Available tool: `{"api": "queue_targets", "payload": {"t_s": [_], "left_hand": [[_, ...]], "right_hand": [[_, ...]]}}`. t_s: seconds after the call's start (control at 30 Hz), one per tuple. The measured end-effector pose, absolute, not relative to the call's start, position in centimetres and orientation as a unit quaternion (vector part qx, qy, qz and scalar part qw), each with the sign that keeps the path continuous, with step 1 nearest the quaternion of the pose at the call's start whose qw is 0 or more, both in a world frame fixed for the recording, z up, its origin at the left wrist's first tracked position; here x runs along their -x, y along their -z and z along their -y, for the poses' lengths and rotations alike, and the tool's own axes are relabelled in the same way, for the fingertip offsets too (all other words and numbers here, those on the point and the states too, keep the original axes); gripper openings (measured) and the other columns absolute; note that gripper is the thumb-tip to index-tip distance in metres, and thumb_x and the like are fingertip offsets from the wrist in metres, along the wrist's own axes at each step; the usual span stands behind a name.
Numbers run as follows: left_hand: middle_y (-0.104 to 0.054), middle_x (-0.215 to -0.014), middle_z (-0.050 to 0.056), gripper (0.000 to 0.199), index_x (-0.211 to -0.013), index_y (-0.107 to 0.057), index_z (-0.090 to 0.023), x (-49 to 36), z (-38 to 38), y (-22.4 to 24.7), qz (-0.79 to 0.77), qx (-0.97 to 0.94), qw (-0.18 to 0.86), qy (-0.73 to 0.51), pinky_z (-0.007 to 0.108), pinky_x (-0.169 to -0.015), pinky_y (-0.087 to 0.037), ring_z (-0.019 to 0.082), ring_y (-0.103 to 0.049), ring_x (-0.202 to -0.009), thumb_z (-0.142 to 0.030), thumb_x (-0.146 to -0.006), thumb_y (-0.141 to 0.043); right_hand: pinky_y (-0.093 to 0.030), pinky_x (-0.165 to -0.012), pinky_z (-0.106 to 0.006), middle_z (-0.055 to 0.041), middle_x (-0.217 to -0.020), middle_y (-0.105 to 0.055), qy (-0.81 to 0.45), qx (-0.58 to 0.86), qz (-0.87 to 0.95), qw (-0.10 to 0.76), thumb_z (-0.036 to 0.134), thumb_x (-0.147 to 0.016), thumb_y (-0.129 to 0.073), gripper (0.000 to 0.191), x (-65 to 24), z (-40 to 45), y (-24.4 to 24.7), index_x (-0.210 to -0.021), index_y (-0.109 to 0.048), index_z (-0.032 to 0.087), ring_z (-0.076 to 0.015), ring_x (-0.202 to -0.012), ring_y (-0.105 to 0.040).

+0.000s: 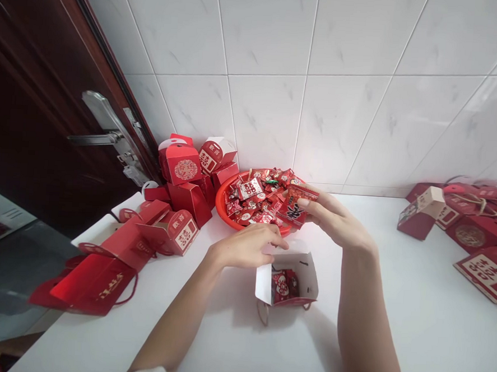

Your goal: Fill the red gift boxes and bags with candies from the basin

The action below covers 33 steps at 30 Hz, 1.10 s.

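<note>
My right hand (329, 213) pinches a red candy packet (295, 207) over the right side of an orange-red basket (225, 211) heaped with red wrapped candies (250, 190). Below the basket, an open red box with a white inside (308, 274) stands on the white table, with some red packets (283, 284) in it. My left hand (253, 245) is at the box's upper left edge, fingers apart and bent toward the opening, with nothing visible in them.
Red gift boxes (184, 165) are piled at the left, beside a dark door with a metal handle (102, 138). More red boxes (475, 236) lie at the right on the table (425, 331). A tiled wall (265, 119) runs behind.
</note>
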<state>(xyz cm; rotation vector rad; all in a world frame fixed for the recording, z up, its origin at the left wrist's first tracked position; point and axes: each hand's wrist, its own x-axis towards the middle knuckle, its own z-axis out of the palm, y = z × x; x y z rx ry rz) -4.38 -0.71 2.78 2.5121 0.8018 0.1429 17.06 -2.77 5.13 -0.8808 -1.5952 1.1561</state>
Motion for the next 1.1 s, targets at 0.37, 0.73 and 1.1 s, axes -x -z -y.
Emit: {"api": "queue_targets", "payload": {"t_s": [0.37,0.73,1.1], "left_hand": [[-0.06,-0.113,0.006,0.045,-0.127,-0.068,-0.026,5.1,1.1,-3.6,-0.311,-0.89,0.293,-0.161,0.03,-0.09,-0.053,0.019,-0.062,-0.101,-0.012,-0.086,-0.057],[-0.058,-0.105,0.006,0.041,-0.115,-0.075,-0.024,4.2,-0.5,-1.6,-0.276,-0.847,0.423,-0.165,0.031,-0.088,-0.058,0.018,-0.06,-0.101,-0.012,-0.078,-0.061],[-0.059,-0.102,0.005,0.044,-0.111,-0.076,-0.022,4.5,-1.5,-1.1,-0.279,-0.863,0.394,-0.149,0.028,-0.084,-0.058,0.018,-0.059,-0.101,-0.004,-0.074,-0.059]], "right_hand": [[-0.056,-0.071,-0.032,-0.0053,-0.092,-0.071,-0.408,0.345,0.764,0.36,0.038,-0.095,-0.063,0.02,-18.9,6.3,-7.7,-0.104,-0.069,0.021,-0.0197,-0.081,-0.067],[-0.038,-0.054,-0.028,-0.0011,-0.067,-0.069,-0.241,0.502,0.812,0.174,0.005,-0.078,-0.061,0.017,-16.8,6.3,-6.4,-0.079,-0.066,0.021,-0.0164,-0.057,-0.058],[-0.037,-0.059,-0.025,-0.0049,-0.087,-0.073,-0.243,0.528,0.81,0.075,-0.001,-0.082,-0.049,0.024,-15.6,5.6,-6.8,-0.089,-0.062,0.018,-0.0177,-0.078,-0.066]]}}
